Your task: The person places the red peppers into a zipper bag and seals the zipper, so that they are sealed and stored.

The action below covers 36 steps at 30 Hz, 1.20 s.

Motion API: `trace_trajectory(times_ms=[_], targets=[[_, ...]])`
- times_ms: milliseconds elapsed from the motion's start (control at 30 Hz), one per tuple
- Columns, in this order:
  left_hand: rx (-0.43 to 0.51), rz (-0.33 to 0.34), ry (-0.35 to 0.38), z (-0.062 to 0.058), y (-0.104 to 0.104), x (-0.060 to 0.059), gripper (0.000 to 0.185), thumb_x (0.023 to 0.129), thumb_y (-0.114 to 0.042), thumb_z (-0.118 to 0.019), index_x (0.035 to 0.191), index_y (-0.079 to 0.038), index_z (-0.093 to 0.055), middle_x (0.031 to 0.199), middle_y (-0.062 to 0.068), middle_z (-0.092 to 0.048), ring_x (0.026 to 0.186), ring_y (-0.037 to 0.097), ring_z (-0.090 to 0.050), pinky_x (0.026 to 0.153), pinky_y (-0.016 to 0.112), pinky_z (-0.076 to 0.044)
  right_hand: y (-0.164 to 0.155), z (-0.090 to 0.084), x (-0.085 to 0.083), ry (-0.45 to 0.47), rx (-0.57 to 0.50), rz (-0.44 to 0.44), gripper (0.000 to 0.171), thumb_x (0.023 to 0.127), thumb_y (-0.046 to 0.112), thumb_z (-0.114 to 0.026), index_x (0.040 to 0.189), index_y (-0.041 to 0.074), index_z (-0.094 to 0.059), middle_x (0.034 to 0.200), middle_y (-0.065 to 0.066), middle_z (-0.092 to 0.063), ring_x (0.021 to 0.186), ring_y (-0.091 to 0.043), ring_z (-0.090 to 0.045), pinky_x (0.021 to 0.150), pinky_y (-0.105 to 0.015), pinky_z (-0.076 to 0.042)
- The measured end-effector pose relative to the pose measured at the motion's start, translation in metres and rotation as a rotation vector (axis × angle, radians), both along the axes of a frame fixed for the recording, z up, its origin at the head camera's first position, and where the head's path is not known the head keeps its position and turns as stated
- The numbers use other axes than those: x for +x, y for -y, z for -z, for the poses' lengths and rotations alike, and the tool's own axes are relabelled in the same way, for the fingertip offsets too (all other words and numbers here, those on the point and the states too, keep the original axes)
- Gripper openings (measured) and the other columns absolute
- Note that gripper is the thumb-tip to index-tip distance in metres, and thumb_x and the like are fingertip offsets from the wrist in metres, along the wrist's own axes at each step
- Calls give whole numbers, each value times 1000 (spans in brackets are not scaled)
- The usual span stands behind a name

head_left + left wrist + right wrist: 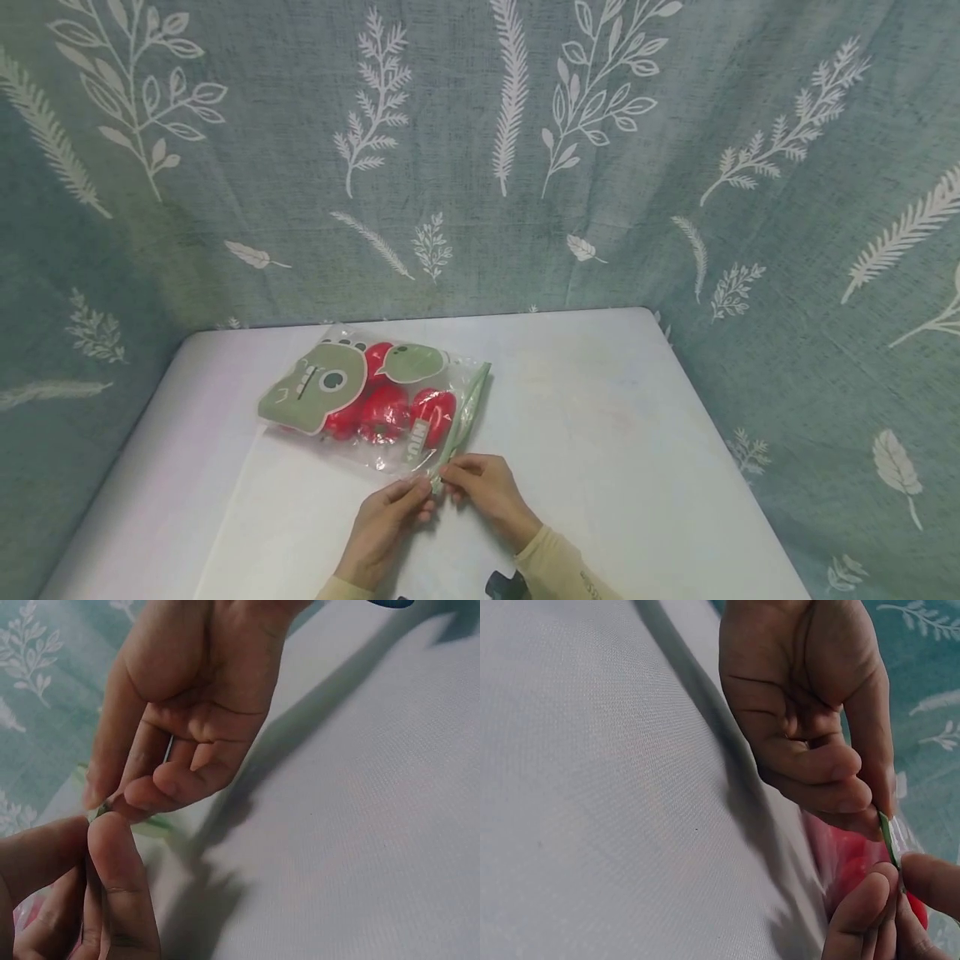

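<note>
A clear zip bag [408,371] with a green dinosaur print lies on the table in the head view. Several shiny red round fruits [384,412] fill it; I cannot tell their exact kind. A green zip strip [474,392] runs along its right edge. My left hand [386,521] pinches the near corner of this edge between thumb and fingers. Right beside it, my right hand [491,496] pinches the strip too. Both wrist views show the fingertips almost touching, with a thin green bit of the zip strip [888,836] between them.
The white table [585,433] has rounded back corners. Leaf-patterned green cloth [465,250] hangs behind it and along both sides. A dark object [506,585] shows by the right sleeve at the bottom edge.
</note>
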State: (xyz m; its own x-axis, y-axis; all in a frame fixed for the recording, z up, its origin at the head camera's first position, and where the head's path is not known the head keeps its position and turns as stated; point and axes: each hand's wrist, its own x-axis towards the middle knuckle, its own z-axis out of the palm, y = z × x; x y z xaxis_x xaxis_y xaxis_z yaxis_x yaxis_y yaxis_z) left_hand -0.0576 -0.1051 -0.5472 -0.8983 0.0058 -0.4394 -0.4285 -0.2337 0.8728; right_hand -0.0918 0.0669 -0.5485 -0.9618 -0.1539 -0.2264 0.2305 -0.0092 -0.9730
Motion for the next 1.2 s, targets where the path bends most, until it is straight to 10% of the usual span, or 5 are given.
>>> trace_trajectory(times_ms=[1200], targets=[[5, -6, 17, -3, -3, 5, 36, 92, -24, -76, 111, 5, -70, 82, 4, -70, 73, 10, -65, 70, 24, -57, -6, -1, -18, 8, -34, 60, 24, 89, 16, -76, 100, -6, -74, 76, -1, -66, 65, -10, -62, 61, -23, -56]])
